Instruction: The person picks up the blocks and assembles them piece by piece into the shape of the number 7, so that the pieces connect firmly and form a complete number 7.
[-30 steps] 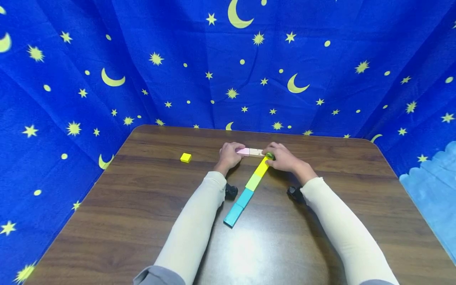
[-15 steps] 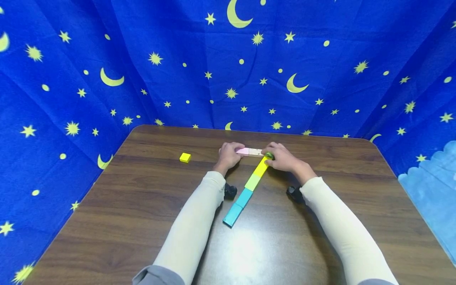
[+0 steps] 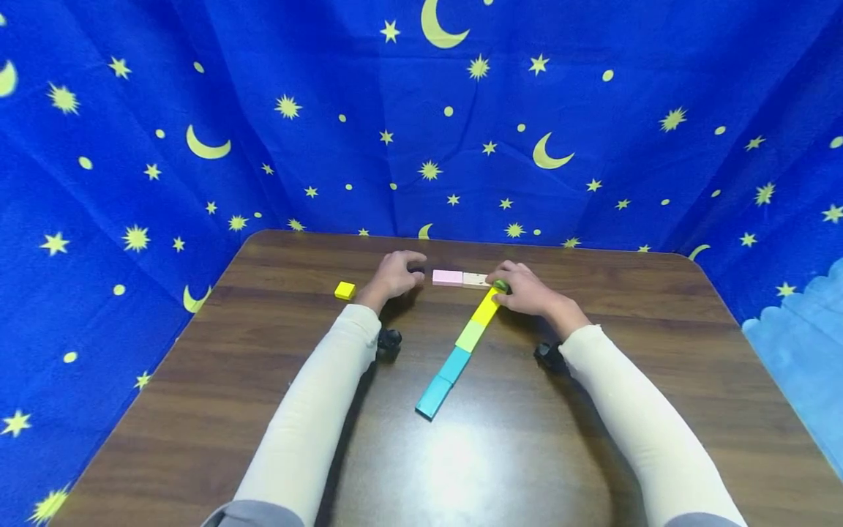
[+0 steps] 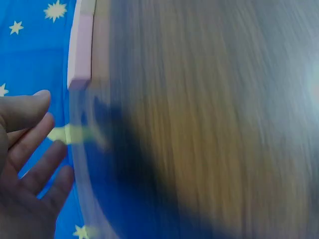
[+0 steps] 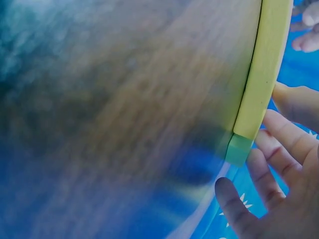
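Note:
A row of blocks lies flat on the table: two teal blocks [image 3: 443, 388], a light green block [image 3: 470, 336] and a yellow block [image 3: 485, 307]. At the far end, my right hand [image 3: 527, 289] pinches a darker green block [image 5: 239, 150] between thumb and fingers, partly covering it. A pink block [image 3: 448, 278] and a pale wooden block [image 3: 475, 280] sit end to end, running left from there. My left hand [image 3: 395, 274] is left of the pink block, apart from it, with its fingers spread and nothing held.
A separate small yellow block [image 3: 345, 290] lies on the brown wooden table [image 3: 217, 380], close to my left wrist. Black wrist cameras [image 3: 390, 339] hang beneath both forearms. Behind the table's far edge hangs a blue curtain [image 3: 369, 102] with moons and stars.
My left hand has let go of the pink block and moved left toward the small yellow block. The right hand stays at the green block; the rows of blocks look unchanged.

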A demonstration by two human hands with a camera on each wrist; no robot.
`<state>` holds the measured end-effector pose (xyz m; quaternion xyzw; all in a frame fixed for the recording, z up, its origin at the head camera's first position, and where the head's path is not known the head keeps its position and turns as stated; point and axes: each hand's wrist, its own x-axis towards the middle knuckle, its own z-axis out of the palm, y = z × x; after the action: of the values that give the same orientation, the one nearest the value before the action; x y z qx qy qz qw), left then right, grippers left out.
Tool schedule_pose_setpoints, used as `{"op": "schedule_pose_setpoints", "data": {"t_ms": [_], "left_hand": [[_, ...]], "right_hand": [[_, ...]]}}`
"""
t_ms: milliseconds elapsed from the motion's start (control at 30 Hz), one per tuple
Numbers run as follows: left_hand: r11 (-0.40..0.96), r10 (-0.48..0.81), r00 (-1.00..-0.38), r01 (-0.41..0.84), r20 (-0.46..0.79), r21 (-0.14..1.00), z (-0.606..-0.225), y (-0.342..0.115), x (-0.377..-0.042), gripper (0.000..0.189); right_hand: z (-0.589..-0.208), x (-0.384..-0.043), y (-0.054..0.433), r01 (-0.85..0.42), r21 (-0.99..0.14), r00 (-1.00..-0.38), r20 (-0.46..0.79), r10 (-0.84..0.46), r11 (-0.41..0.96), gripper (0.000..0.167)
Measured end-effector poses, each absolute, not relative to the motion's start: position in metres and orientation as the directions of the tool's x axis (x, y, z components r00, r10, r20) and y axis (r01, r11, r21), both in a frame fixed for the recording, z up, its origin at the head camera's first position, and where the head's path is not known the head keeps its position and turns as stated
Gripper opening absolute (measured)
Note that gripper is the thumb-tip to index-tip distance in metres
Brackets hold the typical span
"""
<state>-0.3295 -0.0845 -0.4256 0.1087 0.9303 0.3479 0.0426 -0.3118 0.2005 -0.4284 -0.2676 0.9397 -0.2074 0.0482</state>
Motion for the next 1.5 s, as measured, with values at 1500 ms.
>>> {"op": "schedule_pose_setpoints", "data": {"t_ms": [1500], "left_hand": [[0.737, 0.17, -0.982, 0.183, 0.084, 0.651, -0.446, -0.058, -0.328, 0.039]], "right_hand": [[-0.429, -0.312, 0.201, -0.469, -0.405, -0.859, 0.004, -0.512, 0.785, 0.038]]}}
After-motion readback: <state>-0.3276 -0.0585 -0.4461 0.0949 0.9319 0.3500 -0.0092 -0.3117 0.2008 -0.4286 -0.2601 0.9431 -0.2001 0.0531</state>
